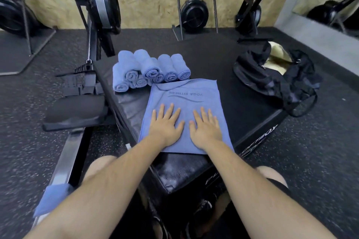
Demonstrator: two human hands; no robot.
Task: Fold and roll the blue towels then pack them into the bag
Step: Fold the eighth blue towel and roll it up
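A blue towel (184, 91) lies flat on the black box (239, 106) as a smooth rectangle, with the lettering "YOGA FITNESS" upside down near its far edge. Touching its far left corner is a pile of rolled towels (149, 70), stacked two high with their spiral ends facing near. The black bag (272, 77) sits slumped and open on the box's right end, apart from the towels, showing pale lining.

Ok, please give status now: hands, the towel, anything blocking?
Left hand and right hand open, pressing flat on blue towel. Rolled towels stacked behind it. Bag open at right, nothing blocking it.
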